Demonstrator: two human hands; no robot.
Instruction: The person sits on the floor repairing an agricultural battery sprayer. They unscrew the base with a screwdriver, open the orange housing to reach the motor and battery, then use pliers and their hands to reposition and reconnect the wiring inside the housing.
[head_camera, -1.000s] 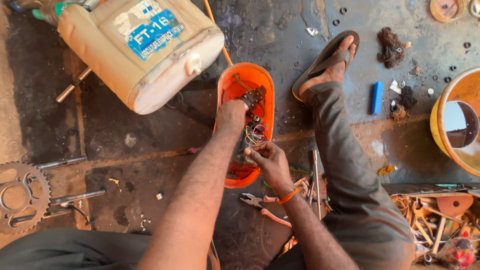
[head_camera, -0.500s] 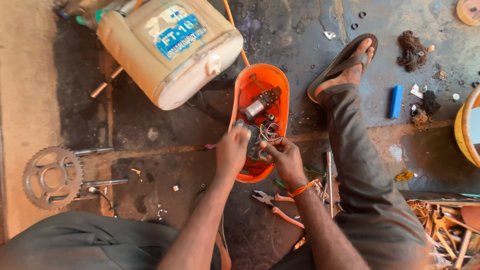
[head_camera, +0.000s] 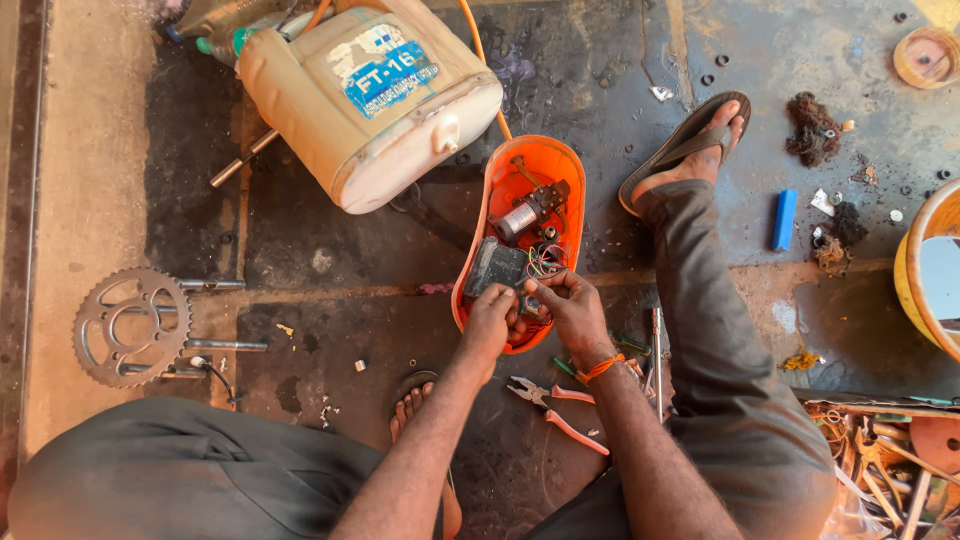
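I see both hands inside the oval orange plastic tray (head_camera: 500, 180): left hand (head_camera: 492, 318) pinching the grey box (head_camera: 495, 266) at 12 o'clock, right hand (head_camera: 570, 305) fingers pinching coloured wires (head_camera: 545, 260).

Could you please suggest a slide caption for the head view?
Both hands, left hand and right hand, work on wiring inside an orange tray, pliers nearby.
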